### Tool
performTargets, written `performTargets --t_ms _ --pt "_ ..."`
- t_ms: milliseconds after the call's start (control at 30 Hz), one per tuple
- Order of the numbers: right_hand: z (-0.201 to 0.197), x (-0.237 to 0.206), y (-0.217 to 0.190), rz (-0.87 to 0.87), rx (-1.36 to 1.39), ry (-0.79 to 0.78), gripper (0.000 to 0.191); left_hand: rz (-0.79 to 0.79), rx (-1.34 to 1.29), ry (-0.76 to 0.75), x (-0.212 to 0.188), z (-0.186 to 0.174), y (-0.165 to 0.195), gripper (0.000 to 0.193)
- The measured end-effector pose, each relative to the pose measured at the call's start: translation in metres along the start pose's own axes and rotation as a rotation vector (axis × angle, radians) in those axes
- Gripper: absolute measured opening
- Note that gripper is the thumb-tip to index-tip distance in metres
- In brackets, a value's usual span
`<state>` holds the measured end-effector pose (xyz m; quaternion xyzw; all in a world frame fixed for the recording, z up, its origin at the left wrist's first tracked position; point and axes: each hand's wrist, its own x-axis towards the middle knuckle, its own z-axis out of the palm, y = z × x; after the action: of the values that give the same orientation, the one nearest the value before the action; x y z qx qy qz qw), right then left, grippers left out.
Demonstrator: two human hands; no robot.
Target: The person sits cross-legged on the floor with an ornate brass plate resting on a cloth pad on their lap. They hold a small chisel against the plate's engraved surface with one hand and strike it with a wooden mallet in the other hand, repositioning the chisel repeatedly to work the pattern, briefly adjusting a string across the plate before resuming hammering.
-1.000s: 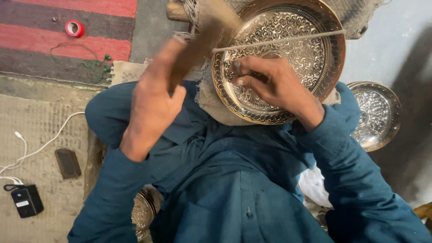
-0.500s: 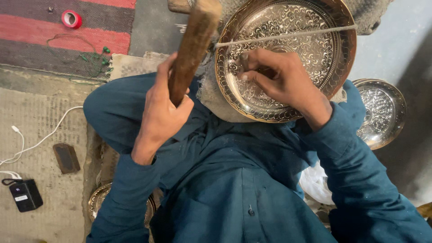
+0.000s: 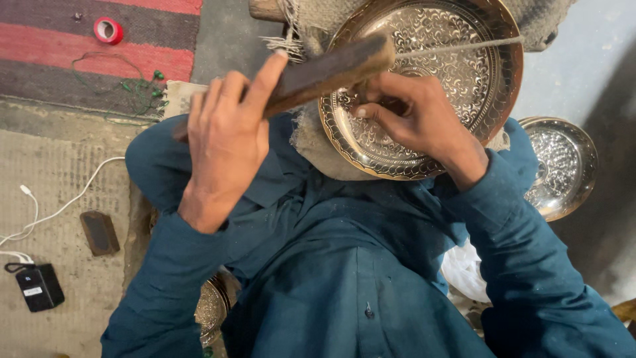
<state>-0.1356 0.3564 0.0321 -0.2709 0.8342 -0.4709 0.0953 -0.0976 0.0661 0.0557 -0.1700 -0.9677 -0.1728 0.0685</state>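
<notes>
While my left hand (image 3: 228,142) grips the wooden mallet (image 3: 318,74), chasing goes on.
My right hand (image 3: 414,116) pinches a punch, hidden, against the patterned brass tray (image 3: 464,73) at upper centre; how much remains I cannot tell.

The right hand (image 3: 414,122) is covering whatever tool its fingertips are pinching against the engraved round brass tray (image 3: 464,73), whose top rim is running off the frame. The left hand (image 3: 228,142) is hiding the dark wooden mallet's (image 3: 324,69) grip.
</notes>
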Motion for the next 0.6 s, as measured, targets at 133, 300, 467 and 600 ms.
performTargets --t_ms 133,300,467,600 --pt "-0.0003 0.0003 -0.0018 -0.004 -0.03 0.02 0.02 0.029 -0.369 0.137 0.001 0.0026 0.001 0.081" --pt "0.0001 0.0008 0.0023 -0.071 0.019 0.019 0.016 0.064 0.014 0.064 0.0008 0.0047 0.0018 0.081" --pt "-0.0006 0.0 0.0026 -0.046 0.0 0.016 0.014 0.065 -0.088 0.149 0.0016 0.0047 0.0006 0.079" --pt "-0.0008 0.0 -0.0019 0.065 0.04 -0.004 0.016 0.033 -0.063 0.114 0.0012 0.0066 -0.0019 0.076"
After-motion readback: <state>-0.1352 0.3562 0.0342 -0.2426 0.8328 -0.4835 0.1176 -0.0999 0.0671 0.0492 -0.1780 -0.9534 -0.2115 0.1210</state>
